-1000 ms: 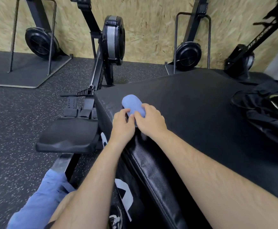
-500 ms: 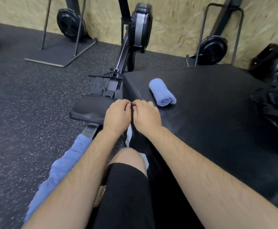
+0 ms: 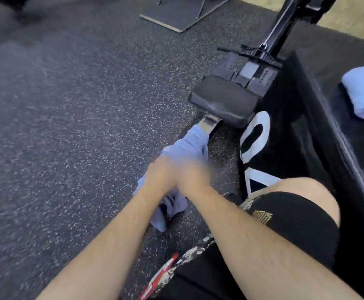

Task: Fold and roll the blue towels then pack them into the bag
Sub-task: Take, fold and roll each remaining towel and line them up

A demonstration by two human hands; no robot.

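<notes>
A loose, crumpled blue towel [image 3: 187, 146] lies on the speckled rubber floor beside the rowing machine's rail. Both my hands are down over it, side by side and blurred by motion: my left hand [image 3: 160, 173] and my right hand [image 3: 195, 177] cover the towel's middle. How the fingers lie cannot be made out. A rolled blue towel [image 3: 363, 94] rests on top of the black padded box [image 3: 306, 131] at the right edge. The bag is out of view.
The rowing machine's black seat [image 3: 222, 102] and footrests [image 3: 252, 72] stand just beyond the loose towel, tight against the box's side. My knee in black shorts [image 3: 289, 213] is at the lower right. Open rubber floor [image 3: 68, 126] stretches to the left.
Both hands have left the edge of the box top and dropped to the loose towel on the floor. The view has swung down and left, so the rolled towel now sits at the right edge.
</notes>
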